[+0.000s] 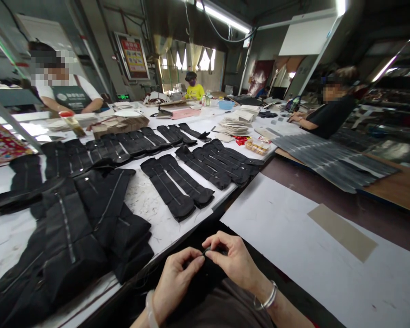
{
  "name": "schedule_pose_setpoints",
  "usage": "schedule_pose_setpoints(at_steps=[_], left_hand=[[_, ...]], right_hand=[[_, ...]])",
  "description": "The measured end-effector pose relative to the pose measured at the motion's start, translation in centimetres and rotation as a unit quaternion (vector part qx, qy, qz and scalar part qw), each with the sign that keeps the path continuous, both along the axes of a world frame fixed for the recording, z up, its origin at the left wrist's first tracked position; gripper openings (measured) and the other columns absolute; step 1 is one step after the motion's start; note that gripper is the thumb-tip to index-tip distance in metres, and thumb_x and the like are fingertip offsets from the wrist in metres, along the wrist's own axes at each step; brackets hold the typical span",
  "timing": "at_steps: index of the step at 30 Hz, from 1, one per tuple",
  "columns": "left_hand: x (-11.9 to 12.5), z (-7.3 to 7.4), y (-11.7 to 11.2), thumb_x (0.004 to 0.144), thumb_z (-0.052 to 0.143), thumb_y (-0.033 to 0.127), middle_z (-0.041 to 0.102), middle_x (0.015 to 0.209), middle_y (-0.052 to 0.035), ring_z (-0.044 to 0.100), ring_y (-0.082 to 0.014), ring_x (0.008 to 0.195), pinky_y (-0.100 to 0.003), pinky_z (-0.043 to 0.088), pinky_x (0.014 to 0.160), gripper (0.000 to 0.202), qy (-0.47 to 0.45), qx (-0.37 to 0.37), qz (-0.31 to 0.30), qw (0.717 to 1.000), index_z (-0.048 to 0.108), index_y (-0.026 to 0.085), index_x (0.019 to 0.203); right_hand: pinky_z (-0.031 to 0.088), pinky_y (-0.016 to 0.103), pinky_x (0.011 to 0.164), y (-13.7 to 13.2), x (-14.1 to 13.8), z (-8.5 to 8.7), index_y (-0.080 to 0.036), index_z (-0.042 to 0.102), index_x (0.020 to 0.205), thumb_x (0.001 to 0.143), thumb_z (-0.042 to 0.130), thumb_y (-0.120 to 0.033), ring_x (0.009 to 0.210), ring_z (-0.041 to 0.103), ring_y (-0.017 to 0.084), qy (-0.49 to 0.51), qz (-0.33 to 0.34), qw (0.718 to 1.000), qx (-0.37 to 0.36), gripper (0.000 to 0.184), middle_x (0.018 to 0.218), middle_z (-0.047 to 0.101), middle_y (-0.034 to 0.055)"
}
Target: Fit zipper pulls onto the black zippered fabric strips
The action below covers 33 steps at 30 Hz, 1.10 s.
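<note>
My left hand [177, 278] and my right hand [233, 259] meet just below the white table's [146, 196] front edge, over my lap. Both pinch a small dark piece [207, 249] between thumb and fingertips; I cannot make out what it is. Each wrist wears a bracelet. Black fabric pieces with pale stitched lines lie on the table: a thick pile [71, 232] at the left near my left hand, a pair [177, 187] straight ahead, and overlapping rows [222, 164] farther back.
A white sheet [310, 246] with a brown card patch [342, 232] lies at my right. Grey strips [328, 157] cover a wooden board beyond. Stacked paper [237, 123] and a small box [257, 146] sit farther back. Three people work around the tables.
</note>
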<state>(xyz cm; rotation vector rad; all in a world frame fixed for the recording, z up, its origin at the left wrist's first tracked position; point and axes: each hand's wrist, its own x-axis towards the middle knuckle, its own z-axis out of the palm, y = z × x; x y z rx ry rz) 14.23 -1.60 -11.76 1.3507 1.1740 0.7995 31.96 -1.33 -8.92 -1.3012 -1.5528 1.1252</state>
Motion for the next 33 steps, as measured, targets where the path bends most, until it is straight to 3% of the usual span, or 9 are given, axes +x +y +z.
schedule_pose_setpoints(at_steps=[4, 7, 10, 13, 17, 21, 24, 28, 33], left_hand=[[-0.1, -0.1, 0.1, 0.082, 0.064, 0.048, 0.053, 0.065, 0.0011, 0.043, -0.0146, 0.063, -0.024, 0.037, 0.059, 0.033, -0.013, -0.008, -0.003, 1.0, 0.064, 0.015, 0.073], [-0.2, -0.4, 0.2, 0.08, 0.066, 0.05, 0.052, 0.067, 0.0012, 0.043, -0.015, 0.064, -0.025, 0.037, 0.061, 0.035, -0.039, -0.023, -0.011, 0.999, 0.063, 0.016, 0.074], [-0.4, -0.6, 0.4, 0.075, 0.069, 0.055, 0.047, 0.063, 0.0031, 0.039, -0.0139, 0.062, -0.025, 0.035, 0.058, 0.04, -0.068, -0.043, 0.006, 0.997, 0.057, 0.017, 0.069], [-0.5, -0.5, 0.4, 0.072, 0.07, 0.058, 0.045, 0.063, 0.0038, 0.037, -0.0136, 0.062, -0.025, 0.035, 0.058, 0.044, -0.081, -0.05, 0.024, 0.995, 0.055, 0.018, 0.068], [-0.8, -0.3, 0.2, 0.072, 0.071, 0.057, 0.048, 0.065, 0.0027, 0.038, -0.0142, 0.064, -0.026, 0.036, 0.061, 0.043, -0.086, -0.048, 0.032, 0.995, 0.057, 0.017, 0.07], [-1.2, 0.0, 0.0, 0.072, 0.073, 0.055, 0.053, 0.068, 0.0011, 0.042, -0.015, 0.066, -0.026, 0.038, 0.064, 0.041, -0.102, -0.061, 0.036, 0.992, 0.064, 0.015, 0.074], [-1.6, 0.5, -0.1, 0.07, 0.075, 0.054, 0.055, 0.068, 0.0009, 0.044, -0.015, 0.065, -0.026, 0.039, 0.063, 0.04, -0.111, -0.065, 0.044, 0.991, 0.065, 0.015, 0.074], [-1.8, 1.3, -0.2, 0.071, 0.075, 0.05, 0.057, 0.066, 0.0003, 0.046, -0.0154, 0.064, -0.026, 0.04, 0.063, 0.036, -0.087, -0.04, 0.061, 0.994, 0.066, 0.015, 0.07], [-1.8, 1.9, 0.2, 0.072, 0.073, 0.043, 0.065, 0.068, -0.0018, 0.05, -0.0167, 0.065, -0.027, 0.042, 0.065, 0.028, -0.057, -0.029, 0.055, 0.996, 0.074, 0.015, 0.077]], right_hand=[[0.052, 0.032, 0.089, 0.0, -0.3, -0.6, -0.02, 0.059, 0.073, 0.073, 0.065, -0.005, 0.102, 0.066, 0.021, 0.055, 0.0, 0.998, 0.014, 0.016, 0.106, 0.07, 0.0046], [0.054, 0.031, 0.086, 0.1, -0.5, -1.0, -0.021, 0.061, 0.077, 0.073, 0.063, -0.002, 0.107, 0.064, 0.022, 0.034, -0.007, 0.998, 0.047, 0.019, 0.115, 0.066, 0.0059], [0.05, 0.037, 0.097, 0.1, -0.5, -1.3, -0.022, 0.06, 0.083, 0.073, 0.061, 0.002, 0.122, 0.056, 0.025, -0.019, -0.018, 0.989, 0.143, 0.026, 0.122, 0.063, 0.0059], [0.044, 0.044, 0.106, 0.3, -0.3, -1.6, -0.024, 0.06, 0.089, 0.077, 0.06, 0.002, 0.132, 0.045, 0.026, -0.07, -0.015, 0.962, 0.265, 0.029, 0.12, 0.063, 0.0056], [0.043, 0.049, 0.105, 0.3, -0.2, -1.9, -0.024, 0.06, 0.096, 0.084, 0.058, -0.001, 0.112, 0.057, 0.023, -0.129, -0.003, 0.921, 0.368, 0.026, 0.102, 0.064, 0.0046], [0.04, 0.054, 0.107, 0.3, -0.4, -2.0, -0.022, 0.062, 0.095, 0.085, 0.052, 0.002, 0.094, 0.06, 0.019, -0.188, 0.012, 0.888, 0.418, 0.028, 0.092, 0.059, 0.0038], [0.041, 0.052, 0.106, 0.3, -0.8, -1.7, -0.021, 0.06, 0.091, 0.086, 0.05, 0.001, 0.089, 0.06, 0.018, -0.186, 0.022, 0.891, 0.413, 0.025, 0.089, 0.059, 0.003], [0.045, 0.046, 0.1, 0.4, -1.4, -0.7, -0.023, 0.057, 0.088, 0.089, 0.052, -0.005, 0.085, 0.06, 0.019, -0.132, 0.038, 0.925, 0.354, 0.019, 0.086, 0.062, 0.0022], [0.05, 0.031, 0.077, 0.9, -1.5, 1.4, -0.022, 0.057, 0.076, 0.086, 0.056, -0.007, 0.086, 0.06, 0.02, -0.057, 0.067, 0.982, 0.169, 0.017, 0.088, 0.063, 0.0036]])
